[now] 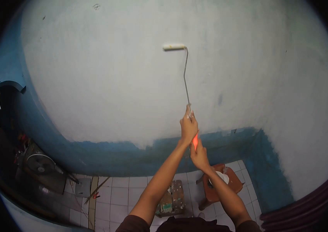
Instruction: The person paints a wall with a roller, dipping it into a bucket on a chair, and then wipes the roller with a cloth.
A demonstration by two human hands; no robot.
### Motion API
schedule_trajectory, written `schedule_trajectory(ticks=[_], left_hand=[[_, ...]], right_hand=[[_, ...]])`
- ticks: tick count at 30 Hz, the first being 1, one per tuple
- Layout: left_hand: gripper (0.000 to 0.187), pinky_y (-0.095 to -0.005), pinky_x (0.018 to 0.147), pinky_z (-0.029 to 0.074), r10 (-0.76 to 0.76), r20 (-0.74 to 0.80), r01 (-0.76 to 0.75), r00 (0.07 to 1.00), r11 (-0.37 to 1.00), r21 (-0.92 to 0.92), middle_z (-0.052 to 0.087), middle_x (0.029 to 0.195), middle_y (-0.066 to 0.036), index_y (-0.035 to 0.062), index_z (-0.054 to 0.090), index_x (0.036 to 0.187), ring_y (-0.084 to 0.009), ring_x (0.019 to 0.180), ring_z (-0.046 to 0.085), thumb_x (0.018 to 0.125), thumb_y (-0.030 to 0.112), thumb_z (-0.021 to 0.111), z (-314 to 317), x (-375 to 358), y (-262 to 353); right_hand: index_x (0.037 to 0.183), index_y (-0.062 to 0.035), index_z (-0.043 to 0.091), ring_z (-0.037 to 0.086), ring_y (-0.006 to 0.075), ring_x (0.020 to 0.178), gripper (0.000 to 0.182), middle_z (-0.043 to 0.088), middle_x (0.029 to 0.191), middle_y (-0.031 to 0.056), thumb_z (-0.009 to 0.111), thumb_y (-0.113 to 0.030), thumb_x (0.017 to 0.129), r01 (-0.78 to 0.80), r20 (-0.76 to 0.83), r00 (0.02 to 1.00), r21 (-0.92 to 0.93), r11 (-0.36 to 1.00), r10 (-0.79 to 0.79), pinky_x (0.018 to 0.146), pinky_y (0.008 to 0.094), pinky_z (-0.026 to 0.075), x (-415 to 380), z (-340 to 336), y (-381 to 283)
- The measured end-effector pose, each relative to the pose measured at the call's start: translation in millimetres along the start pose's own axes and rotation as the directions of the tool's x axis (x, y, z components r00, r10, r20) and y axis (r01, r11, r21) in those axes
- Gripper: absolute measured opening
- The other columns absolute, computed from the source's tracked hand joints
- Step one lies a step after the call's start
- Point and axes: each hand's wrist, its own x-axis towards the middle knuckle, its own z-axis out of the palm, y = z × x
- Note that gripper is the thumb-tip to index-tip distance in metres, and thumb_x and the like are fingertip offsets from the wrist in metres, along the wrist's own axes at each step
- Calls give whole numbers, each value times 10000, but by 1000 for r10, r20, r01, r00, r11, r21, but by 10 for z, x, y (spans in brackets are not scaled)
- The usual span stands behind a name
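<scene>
Both hands are on one paint roller [175, 47], which has a long thin metal rod and an orange handle [195, 141]. My left hand [188, 125] is wrapped round the upper part, where the rod meets the handle, with a finger stretched along the rod. Lower down, my right hand [199, 155] grips the handle's bottom end. The pale roller sleeve lies against the wall [133, 77], which is whitish over its upper part. Along the bottom and left of the wall runs a blue area [113, 154] with an uneven border.
Below, a paint-spotted stool [177, 197] stands on the white tiles [119, 193]. To its right is a brown plastic stool [210, 195] bearing a white round container [220, 177]. A fan [41, 164] stands at left, and a dark curtain [307, 210] hangs at lower right.
</scene>
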Motion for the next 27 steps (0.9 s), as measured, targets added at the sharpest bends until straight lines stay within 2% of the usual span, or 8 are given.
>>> schedule_trajectory(ticks=[5,7,8,11,15,17,23,27], left_hand=[[461,-346,373,467,-106,13,107,994,994,-13,445,497,-49,58,392,1521,-139,384,508,1064,107,418,-63,-686,-710],[486,-339,385,485,-265,32,266,964,964,-15,482,507,-62,74,372,1545,-150,398,548,1068,141,438,-76,-930,-908],[500,-320,417,503,-299,50,299,953,954,8,559,625,-83,110,364,1554,-134,434,558,1056,76,402,-76,-1002,-1020],[521,-322,416,509,-286,60,284,956,958,42,589,665,-98,107,350,1561,-135,438,564,1044,55,390,-93,-1074,-1084],[517,-326,416,511,-278,78,276,957,961,28,589,662,-101,100,361,1553,-138,440,568,1039,45,376,-94,-877,-889],[477,-338,378,485,-184,28,185,983,982,-32,491,502,-69,65,362,1543,-155,389,532,1078,157,409,-89,-695,-706],[463,-347,394,474,-42,66,42,997,999,6,473,520,-59,53,394,1510,-164,390,528,1048,67,365,-116,67,145],[461,-347,398,473,25,64,-22,998,999,-46,456,520,-47,34,397,1507,-162,391,525,1048,72,369,-54,504,634]], right_hand=[[1165,22,502,658,521,817,308,647,820,311,524,-257,1036,-61,-9,998,-67,996,61,648,539,489,-779,265,444],[1151,17,505,656,513,793,291,638,796,307,520,-250,1038,-168,49,984,-62,984,171,633,531,482,-1025,287,495],[1151,17,505,656,513,793,291,638,796,307,520,-250,1038,-180,52,982,-63,982,184,633,531,482,-1090,284,503],[1108,10,490,636,529,764,314,634,766,313,509,-297,1045,-321,118,937,-80,944,328,632,562,462,-1159,259,436],[1106,15,499,654,504,741,294,628,746,305,515,-272,1042,-184,15,982,-106,977,187,607,537,469,-992,326,499],[1112,18,509,667,483,719,282,626,737,293,521,-255,1041,-127,-29,992,-116,985,124,586,512,472,-790,347,458],[1102,25,501,679,481,735,294,631,733,293,512,-263,1044,-91,-38,995,-39,995,89,607,504,488,44,28,-227],[1126,26,478,653,522,743,333,642,766,317,489,-298,1052,32,-35,999,-75,997,-34,624,545,481,574,-195,-527]])
